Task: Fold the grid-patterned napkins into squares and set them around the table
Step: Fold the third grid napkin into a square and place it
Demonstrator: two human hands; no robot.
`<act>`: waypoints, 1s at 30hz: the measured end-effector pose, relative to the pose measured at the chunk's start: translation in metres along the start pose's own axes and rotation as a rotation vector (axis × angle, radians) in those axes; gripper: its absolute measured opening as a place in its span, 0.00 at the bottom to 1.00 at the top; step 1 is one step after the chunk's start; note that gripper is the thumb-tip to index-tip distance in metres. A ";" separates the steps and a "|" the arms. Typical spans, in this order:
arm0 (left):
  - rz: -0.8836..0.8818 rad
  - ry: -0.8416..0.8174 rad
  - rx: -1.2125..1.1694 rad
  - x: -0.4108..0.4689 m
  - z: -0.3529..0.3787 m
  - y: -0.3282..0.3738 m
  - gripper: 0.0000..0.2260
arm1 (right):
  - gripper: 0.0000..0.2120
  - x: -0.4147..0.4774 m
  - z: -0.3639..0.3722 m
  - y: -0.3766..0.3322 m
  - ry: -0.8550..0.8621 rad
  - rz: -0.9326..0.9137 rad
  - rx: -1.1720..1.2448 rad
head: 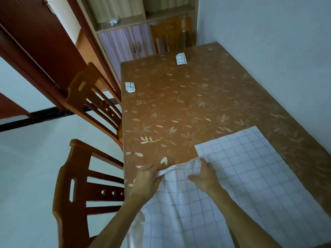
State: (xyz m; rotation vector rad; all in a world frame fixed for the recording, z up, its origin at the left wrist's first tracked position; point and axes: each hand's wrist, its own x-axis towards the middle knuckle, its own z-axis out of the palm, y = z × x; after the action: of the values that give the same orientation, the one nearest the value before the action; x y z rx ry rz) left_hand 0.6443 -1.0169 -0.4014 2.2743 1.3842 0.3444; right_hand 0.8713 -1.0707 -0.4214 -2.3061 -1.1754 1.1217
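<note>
A large white grid-patterned napkin lies spread over the near right part of the brown floral table. Its near left part is rumpled and lifted. My left hand pinches the napkin's edge at the table's left side. My right hand grips a raised fold of the same cloth just to the right. Two small folded napkins sit further off: one at the left edge, another at the far end.
Two wooden chairs stand along the table's left side, one near and one further. A third chair stands at the far end before a cabinet. A wall runs along the right side.
</note>
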 end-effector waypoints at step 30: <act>0.161 0.213 0.135 -0.106 -0.278 0.125 0.19 | 0.17 -0.233 -0.157 -0.166 0.359 -0.831 -0.347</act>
State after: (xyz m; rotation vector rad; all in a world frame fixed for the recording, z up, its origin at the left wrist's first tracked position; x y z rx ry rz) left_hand 0.5709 -1.0911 -0.0957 2.5296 1.3641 0.5756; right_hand 0.8194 -1.1428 -0.1077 -1.7677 -1.9881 0.2081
